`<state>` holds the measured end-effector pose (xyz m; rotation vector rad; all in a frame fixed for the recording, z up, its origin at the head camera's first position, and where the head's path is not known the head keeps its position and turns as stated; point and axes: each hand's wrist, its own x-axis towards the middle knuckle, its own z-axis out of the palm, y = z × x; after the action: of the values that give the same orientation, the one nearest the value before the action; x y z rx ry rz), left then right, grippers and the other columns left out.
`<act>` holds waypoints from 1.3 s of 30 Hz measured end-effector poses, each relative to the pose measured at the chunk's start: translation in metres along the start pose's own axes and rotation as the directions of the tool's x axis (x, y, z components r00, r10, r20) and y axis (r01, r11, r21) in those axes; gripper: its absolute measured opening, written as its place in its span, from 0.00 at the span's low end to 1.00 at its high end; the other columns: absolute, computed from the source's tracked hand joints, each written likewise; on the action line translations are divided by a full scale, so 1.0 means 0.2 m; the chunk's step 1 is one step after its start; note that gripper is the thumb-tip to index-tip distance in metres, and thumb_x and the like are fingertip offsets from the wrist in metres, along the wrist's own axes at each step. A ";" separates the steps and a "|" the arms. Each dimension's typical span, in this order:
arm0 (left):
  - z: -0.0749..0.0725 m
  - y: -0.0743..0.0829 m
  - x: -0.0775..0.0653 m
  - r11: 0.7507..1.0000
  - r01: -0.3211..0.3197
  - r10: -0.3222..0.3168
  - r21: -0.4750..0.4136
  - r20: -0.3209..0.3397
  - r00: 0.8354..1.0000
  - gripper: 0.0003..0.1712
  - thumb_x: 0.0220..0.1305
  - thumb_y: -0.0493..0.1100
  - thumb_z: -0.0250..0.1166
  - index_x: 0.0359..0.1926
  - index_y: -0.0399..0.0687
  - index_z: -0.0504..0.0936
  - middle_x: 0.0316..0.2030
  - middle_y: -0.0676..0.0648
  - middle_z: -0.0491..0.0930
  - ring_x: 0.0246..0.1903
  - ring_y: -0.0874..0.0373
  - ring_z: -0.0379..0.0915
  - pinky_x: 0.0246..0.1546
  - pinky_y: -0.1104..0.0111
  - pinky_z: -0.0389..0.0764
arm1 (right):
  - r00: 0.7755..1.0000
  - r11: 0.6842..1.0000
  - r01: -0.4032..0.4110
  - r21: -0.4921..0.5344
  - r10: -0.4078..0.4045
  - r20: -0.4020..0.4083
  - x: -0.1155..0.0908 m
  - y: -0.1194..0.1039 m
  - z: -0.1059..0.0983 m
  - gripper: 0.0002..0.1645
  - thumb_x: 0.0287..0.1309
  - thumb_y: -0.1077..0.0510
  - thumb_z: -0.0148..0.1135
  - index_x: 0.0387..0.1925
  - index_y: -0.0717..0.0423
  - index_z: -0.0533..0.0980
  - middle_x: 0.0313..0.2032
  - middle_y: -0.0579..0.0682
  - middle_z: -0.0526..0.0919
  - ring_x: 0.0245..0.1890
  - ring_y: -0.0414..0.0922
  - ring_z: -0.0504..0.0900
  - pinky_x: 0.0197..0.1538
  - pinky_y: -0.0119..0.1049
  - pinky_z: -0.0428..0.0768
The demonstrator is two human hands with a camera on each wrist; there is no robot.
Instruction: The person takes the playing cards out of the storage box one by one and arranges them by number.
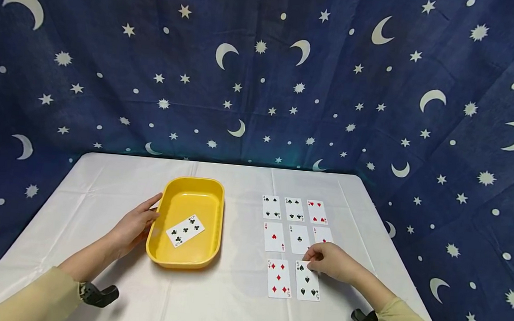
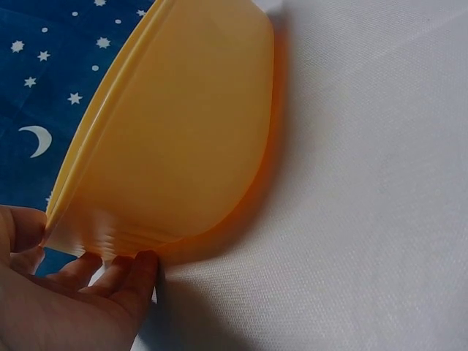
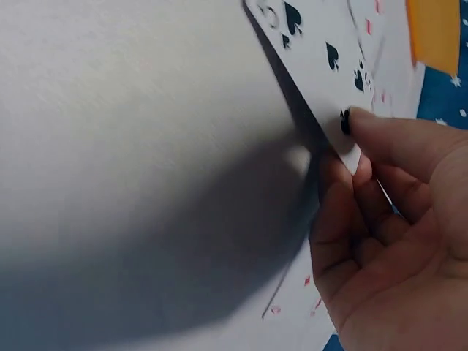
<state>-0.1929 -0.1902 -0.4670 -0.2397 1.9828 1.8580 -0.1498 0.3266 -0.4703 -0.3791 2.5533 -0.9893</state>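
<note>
My left hand (image 1: 133, 229) holds the left side of a yellow plastic tray (image 1: 216, 238). The left wrist view has the thumb at the rim and the fingers against the outer wall of the tray (image 2: 183, 124). Inside the tray lies a five of clubs (image 1: 185, 231), face up and slanted. On the right, my right hand (image 1: 333, 261) pinches the upper right corner of a five of spades (image 1: 307, 286). Seen from the right wrist, the thumb is on the face of this five of spades (image 3: 322, 73), fingers beneath, with that edge lifted off the cloth. Left of it lies a five of diamonds (image 1: 279, 279).
Above the fives lie the ace of hearts (image 1: 274, 237), ace of clubs (image 1: 299, 239) and partly covered ace of diamonds (image 1: 322, 233). Behind them are the four of spades (image 1: 271, 207), four of clubs (image 1: 294, 209) and four of hearts (image 1: 317, 212). White cloth (image 1: 225, 310) covers the table.
</note>
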 end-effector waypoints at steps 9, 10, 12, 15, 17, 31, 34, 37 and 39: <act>0.01 0.00 0.00 1.000 0.015 -0.014 0.014 -0.013 1.000 0.38 0.79 0.40 0.43 0.83 0.62 0.41 0.80 0.34 0.42 0.75 0.39 0.52 0.71 0.48 0.59 | 0.987 0.966 0.070 -0.249 -0.103 -0.122 0.00 0.02 0.06 0.12 0.50 0.65 0.74 0.31 0.48 0.80 0.27 0.38 0.75 0.30 0.37 0.72 0.35 0.34 0.73; 0.01 0.00 0.00 1.000 0.016 -0.016 0.014 -0.015 1.000 0.38 0.79 0.40 0.43 0.83 0.62 0.41 0.80 0.34 0.42 0.75 0.39 0.52 0.71 0.48 0.59 | 0.987 0.964 0.069 -0.259 -0.104 -0.126 0.01 0.02 0.06 0.12 0.49 0.65 0.74 0.31 0.48 0.79 0.27 0.38 0.74 0.30 0.37 0.72 0.35 0.33 0.73; 0.01 0.00 0.00 1.000 0.020 -0.020 0.013 -0.018 1.000 0.38 0.79 0.40 0.43 0.83 0.63 0.41 0.80 0.35 0.42 0.75 0.39 0.53 0.71 0.48 0.60 | 0.987 0.961 0.061 -0.270 -0.099 -0.129 0.01 0.01 0.06 0.12 0.49 0.63 0.75 0.31 0.47 0.79 0.27 0.38 0.73 0.30 0.38 0.72 0.35 0.33 0.72; 0.01 0.01 0.00 1.000 0.027 -0.026 0.014 -0.021 0.999 0.38 0.79 0.40 0.43 0.83 0.63 0.42 0.80 0.36 0.42 0.75 0.39 0.52 0.71 0.48 0.60 | 0.990 0.964 0.038 -0.262 -0.072 -0.123 0.00 0.00 0.04 0.12 0.50 0.61 0.75 0.32 0.48 0.79 0.27 0.39 0.73 0.30 0.38 0.72 0.34 0.32 0.72; 0.01 0.01 0.00 0.999 0.034 -0.034 0.016 -0.025 0.999 0.38 0.79 0.40 0.43 0.83 0.63 0.42 0.81 0.36 0.42 0.75 0.40 0.52 0.71 0.49 0.59 | 0.990 0.970 0.022 -0.244 -0.054 -0.128 0.00 -0.01 0.02 0.11 0.51 0.61 0.75 0.33 0.49 0.79 0.27 0.40 0.74 0.29 0.38 0.72 0.34 0.33 0.72; 0.01 0.01 0.01 0.999 0.030 -0.030 0.024 -0.037 0.999 0.38 0.79 0.41 0.43 0.83 0.63 0.42 0.80 0.36 0.42 0.74 0.39 0.52 0.72 0.48 0.59 | 0.976 0.965 0.049 -0.257 -0.101 -0.193 0.11 -0.18 -0.08 0.13 0.58 0.56 0.72 0.45 0.55 0.82 0.40 0.47 0.83 0.41 0.45 0.79 0.46 0.44 0.77; 0.01 0.01 0.01 0.999 0.031 -0.030 0.024 -0.036 0.999 0.38 0.79 0.40 0.43 0.83 0.63 0.42 0.80 0.36 0.42 0.75 0.39 0.52 0.72 0.48 0.59 | 0.973 0.962 0.065 -0.264 -0.119 -0.196 0.17 -0.27 -0.08 0.18 0.60 0.54 0.72 0.50 0.54 0.82 0.46 0.47 0.84 0.47 0.47 0.79 0.52 0.48 0.77; 0.01 0.01 0.01 0.999 0.030 -0.029 0.018 -0.036 0.999 0.38 0.79 0.40 0.44 0.83 0.63 0.43 0.81 0.37 0.42 0.75 0.40 0.52 0.72 0.48 0.59 | 0.972 0.960 0.078 -0.271 -0.134 -0.194 0.24 -0.38 -0.06 0.22 0.60 0.50 0.72 0.55 0.50 0.82 0.51 0.45 0.83 0.54 0.47 0.79 0.58 0.50 0.76; 0.00 0.00 0.00 1.000 0.023 -0.023 0.018 -0.033 0.999 0.38 0.79 0.40 0.44 0.83 0.63 0.42 0.80 0.36 0.43 0.75 0.39 0.52 0.72 0.48 0.59 | 0.971 0.956 0.096 -0.278 -0.152 -0.186 0.29 -0.46 -0.04 0.24 0.60 0.47 0.72 0.57 0.47 0.81 0.53 0.42 0.82 0.59 0.47 0.77 0.61 0.50 0.75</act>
<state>-0.1934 -0.1892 -0.4669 -0.2883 2.0094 1.8326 -0.1945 0.2436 -0.4157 -0.5443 2.8932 -0.7589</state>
